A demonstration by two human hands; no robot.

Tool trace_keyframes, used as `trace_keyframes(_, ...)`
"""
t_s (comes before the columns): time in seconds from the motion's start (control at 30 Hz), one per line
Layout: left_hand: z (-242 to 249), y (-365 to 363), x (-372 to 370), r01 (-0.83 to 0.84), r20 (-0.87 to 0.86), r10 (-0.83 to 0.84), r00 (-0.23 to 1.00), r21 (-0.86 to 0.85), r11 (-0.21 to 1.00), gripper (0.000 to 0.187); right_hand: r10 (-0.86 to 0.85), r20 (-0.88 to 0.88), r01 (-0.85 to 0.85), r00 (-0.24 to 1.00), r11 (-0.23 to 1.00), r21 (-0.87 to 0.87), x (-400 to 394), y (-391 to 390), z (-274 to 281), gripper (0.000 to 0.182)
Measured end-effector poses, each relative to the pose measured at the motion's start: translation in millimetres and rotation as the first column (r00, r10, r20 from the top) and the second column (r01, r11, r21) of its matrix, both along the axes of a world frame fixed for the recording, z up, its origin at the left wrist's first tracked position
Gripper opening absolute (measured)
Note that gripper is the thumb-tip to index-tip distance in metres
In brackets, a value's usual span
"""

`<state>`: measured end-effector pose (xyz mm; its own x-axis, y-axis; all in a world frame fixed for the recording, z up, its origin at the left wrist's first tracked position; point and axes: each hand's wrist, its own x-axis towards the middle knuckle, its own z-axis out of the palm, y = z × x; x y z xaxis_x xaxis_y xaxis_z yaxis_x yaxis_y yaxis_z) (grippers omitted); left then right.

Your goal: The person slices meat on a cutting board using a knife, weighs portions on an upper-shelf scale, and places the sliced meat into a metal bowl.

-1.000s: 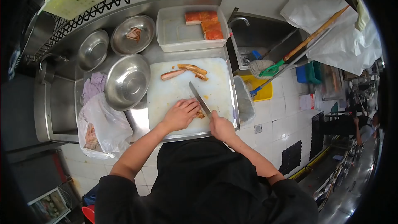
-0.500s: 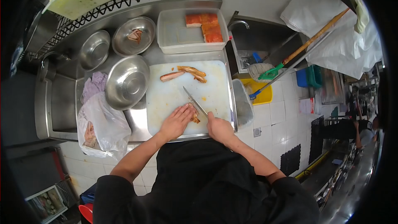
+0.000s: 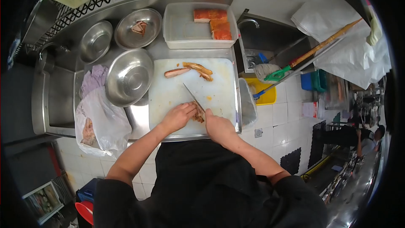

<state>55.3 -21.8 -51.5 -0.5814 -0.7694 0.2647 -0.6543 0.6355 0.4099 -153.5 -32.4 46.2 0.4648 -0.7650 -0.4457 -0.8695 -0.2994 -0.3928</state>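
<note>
My right hand [image 3: 219, 130] is closed round the handle of a knife [image 3: 193, 96], its blade slanting away to the upper left over a white cutting board [image 3: 168, 95]. Beside the blade, my left hand [image 3: 180, 116] has its fingers bent and pressed together on a piece of roast meat [image 3: 198, 117], partly covering it. The blade lies close along the fingertips; whether it is in the meat I cannot tell. Farther up the board lie a pale strip of meat [image 3: 177, 72] and browned strips [image 3: 200, 70].
A plastic tub [image 3: 179, 25] holds red-skinned roast slabs [image 3: 211, 15]. Left of the board are a large steel bowl [image 3: 128, 78], a bowl with meat scraps [image 3: 120, 33], another bowl [image 3: 96, 42] and a plastic bag [image 3: 105, 120]. A mop [image 3: 291, 65] leans at right; a person [image 3: 354, 137] stands farther off.
My left fingers have gone from flatter to more bent over the meat. The knife and my right hand have shifted slightly left, nearer the left fingers. The whole view has tilted a little.
</note>
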Motion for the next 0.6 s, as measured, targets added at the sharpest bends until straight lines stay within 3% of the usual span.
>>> trace_keyframes(0.1,-5.9,-1.3,1.8,0.025,-0.049,-0.027,0.998,-0.049,0.999,0.036,-0.068,-0.022,0.069,0.997,0.997,0.034,4.6,5.6,-29.2,0.016)
trace_keyframes(0.17,-7.2,-6.3,3.9,0.034,-0.070,-0.036,0.997,-0.040,0.999,0.034,-0.075,0.035,0.076,0.997,0.996,-0.036,8.0,-1.4,-49.6,0.017)
trace_keyframes(0.37,-1.9,-7.5,8.7,0.105,-0.031,-0.104,0.994,0.024,0.994,0.030,-0.096,0.026,0.095,0.995,0.995,0.036,3.9,4.9,-11.6,0.019)
trace_keyframes(0.47,3.5,-17.6,12.0,0.135,-0.029,-0.134,0.991,0.032,0.990,0.028,-0.126,0.055,0.126,0.990,0.992,0.003,7.8,7.6,-50.3,0.020)
trace_keyframes(0.6,5.3,-22.8,13.0,0.185,-0.018,-0.185,0.983,0.034,0.982,0.029,-0.112,0.084,0.113,0.990,0.994,-0.013,3.9,-2.5,-28.0,0.021)
